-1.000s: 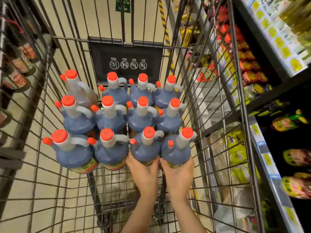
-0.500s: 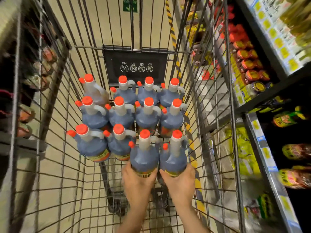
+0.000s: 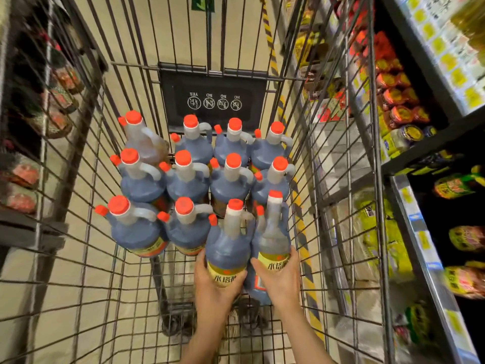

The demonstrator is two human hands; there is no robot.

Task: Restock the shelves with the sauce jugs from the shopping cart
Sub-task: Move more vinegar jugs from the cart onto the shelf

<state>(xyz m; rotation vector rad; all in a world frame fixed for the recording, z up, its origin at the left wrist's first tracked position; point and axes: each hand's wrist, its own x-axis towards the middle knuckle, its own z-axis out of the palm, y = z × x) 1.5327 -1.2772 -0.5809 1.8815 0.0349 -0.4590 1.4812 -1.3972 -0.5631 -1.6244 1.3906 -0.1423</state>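
Cart: the grey wire shopping cart (image 3: pixel 78 274) fills the view; a black plastic child-seat flap (image 3: pixel 214 101) with four round white pictograms hangs at its far end
Jugs: dark translucent plastic sauce jugs with white necks, loop handles and orange-red caps stand in rows on the cart floor, packed against the black flap and touching one another; each has a second small orange cap on a side spout
Pale jug: the jug at the far left corner of the cart (image 3: pixel 143 139) is amber and lighter than the rest
Left jug: the near jug with the yellow label (image 3: pixel 227 248) is tipped with its cap pointing to the far end of the cart, base toward the person
Right jug: the second near jug with a yellow label and a barcode (image 3: pixel 273 240) lies just beside it, toward the cart's right wall, tilted the same way
Left hand: the left hand (image 3: pixel 212 282) wraps the base of the left jug, fingers curled round the label
Right hand: the right hand (image 3: pixel 280 277) grips the lower body of the right jug, thumb across the label
Shelves: dark store shelves (image 3: pixel 430 143) beyond the cart's right wall carry red-lidded jars and yellow price tags; the goods are blurred
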